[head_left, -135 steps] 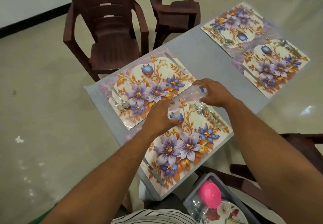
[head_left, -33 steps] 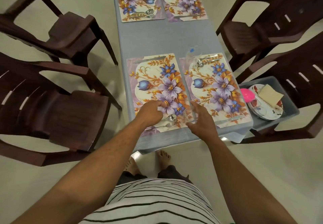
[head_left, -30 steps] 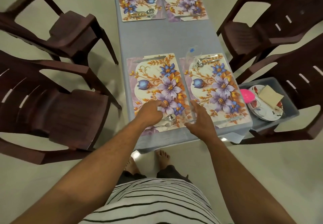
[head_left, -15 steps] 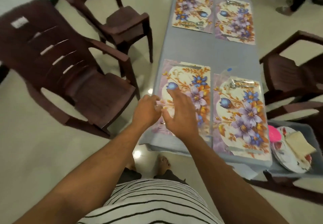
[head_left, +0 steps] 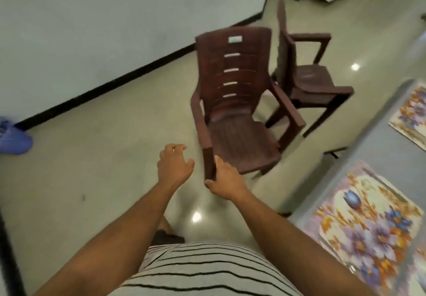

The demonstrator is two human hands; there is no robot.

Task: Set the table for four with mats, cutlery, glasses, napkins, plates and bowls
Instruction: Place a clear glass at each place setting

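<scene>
The grey table [head_left: 378, 155] shows only at the right edge of the head view. A floral mat [head_left: 368, 228] lies on its near end and part of a second floral mat [head_left: 412, 115] lies farther along. My left hand [head_left: 174, 165] hovers over the floor left of a brown plastic chair [head_left: 237, 120], fingers loosely curled, holding nothing. My right hand [head_left: 227, 179] is at the front post of the chair's near armrest, thumb on one side and fingers on the other. Cutlery, glasses, plates and bowls are out of sight.
A second brown chair [head_left: 306, 83] stands behind the first, close to the table's side. A pale wall with a black skirting [head_left: 110, 85] runs along the left. A blue object [head_left: 11, 135] lies on the floor at the far left.
The view has swung left, away from the table. Both hands have left the near mat; the right one now holds the chair's armrest post.
</scene>
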